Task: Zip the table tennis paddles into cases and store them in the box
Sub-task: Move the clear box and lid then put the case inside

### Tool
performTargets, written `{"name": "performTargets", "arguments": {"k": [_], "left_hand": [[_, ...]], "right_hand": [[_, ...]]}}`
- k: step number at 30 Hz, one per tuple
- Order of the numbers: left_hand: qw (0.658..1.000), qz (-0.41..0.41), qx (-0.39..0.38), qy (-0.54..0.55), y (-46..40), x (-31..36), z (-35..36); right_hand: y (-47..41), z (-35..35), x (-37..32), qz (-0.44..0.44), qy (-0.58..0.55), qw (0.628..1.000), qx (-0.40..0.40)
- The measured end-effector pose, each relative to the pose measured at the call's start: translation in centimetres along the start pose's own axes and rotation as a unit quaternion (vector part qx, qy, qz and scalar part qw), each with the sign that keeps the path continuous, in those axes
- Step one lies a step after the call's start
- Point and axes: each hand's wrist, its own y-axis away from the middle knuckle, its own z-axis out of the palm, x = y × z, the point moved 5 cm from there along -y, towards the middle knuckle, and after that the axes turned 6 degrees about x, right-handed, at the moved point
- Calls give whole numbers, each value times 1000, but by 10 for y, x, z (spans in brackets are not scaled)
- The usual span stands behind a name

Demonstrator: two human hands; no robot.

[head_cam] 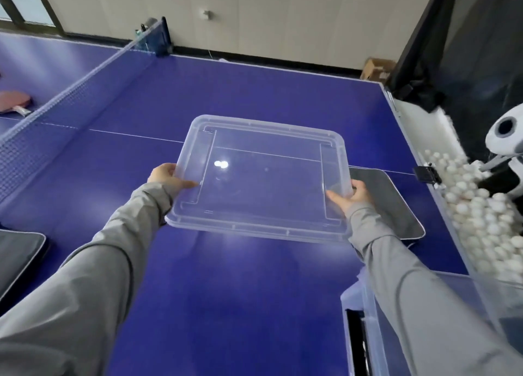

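A clear plastic box lid is held flat above the blue table. My left hand grips its left edge and my right hand grips its right edge. The clear storage box stands at the lower right, partly hidden under my right sleeve, with something dark inside. One dark grey paddle case lies on the table behind my right hand. Another grey case lies at the left edge. A red paddle rests beyond the net on the far left.
The net crosses the table tennis table from the far post to the near left. A trough of several white balls and a black-and-white ball machine stand off the right edge. A cardboard box sits by the wall.
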Motion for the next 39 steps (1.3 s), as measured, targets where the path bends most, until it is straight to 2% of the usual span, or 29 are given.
{"name": "performTargets", "arguments": {"k": [6, 11, 17, 23, 27, 32, 39], "left_hand": [[999, 0, -18, -46, -59, -41, 26], [997, -21, -30, -63, -87, -84, 55], [996, -6, -26, -83, -113, -117, 83], [989, 2, -24, -145, -128, -135, 99], [988, -2, -35, -153, -131, -141, 104], [986, -4, -11, -167, -127, -145, 107], [978, -29, -31, -204, -117, -141, 106]], "right_hand": [[-16, 57, 11, 27, 70, 997, -18], [-27, 104, 40, 48, 92, 994, -17], [-35, 143, 73, 49, 110, 993, 0], [-41, 160, 89, 51, 121, 991, 9], [-41, 165, 93, 46, 138, 989, 10], [-39, 167, 94, 36, 181, 983, 10], [-26, 162, 86, 15, 220, 975, -1]]}}
